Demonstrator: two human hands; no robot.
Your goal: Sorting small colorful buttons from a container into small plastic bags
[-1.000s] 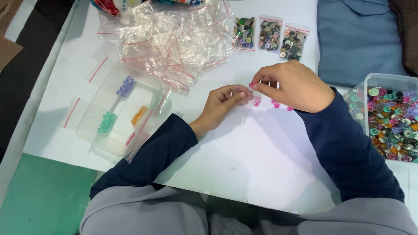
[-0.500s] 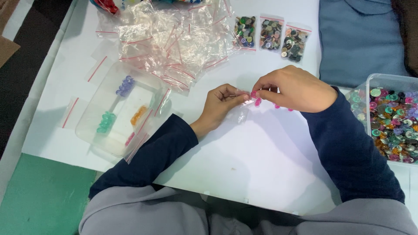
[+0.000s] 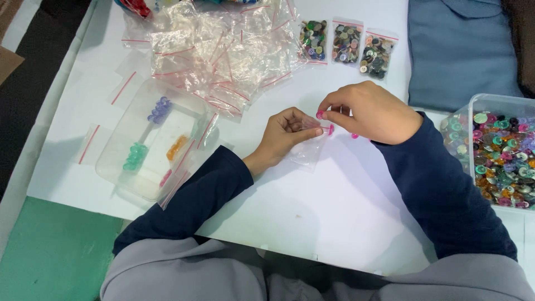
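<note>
The left hand [image 3: 287, 134] pinches the mouth of a small clear zip bag [image 3: 310, 150] lying at the centre of the white bench [image 3: 334, 212]. The right hand [image 3: 370, 111], just beside it, grips a pink button [image 3: 320, 115] between fingertips at the bag's opening. A pile of empty bags [image 3: 223, 50] lies behind; a clear tub of mixed buttons [image 3: 496, 150] stands at the right.

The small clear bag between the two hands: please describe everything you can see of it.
The small clear bag is a thin, see-through plastic pouch, crinkled and limp. It lies low over the white table, near its middle, its lower part hanging toward the person. The left hand pinches its upper edge with thumb and fingers; the right hand meets it there, holding a pink button at its mouth. More pink shows at its top edge. I cannot tell how many buttons are inside.
</note>
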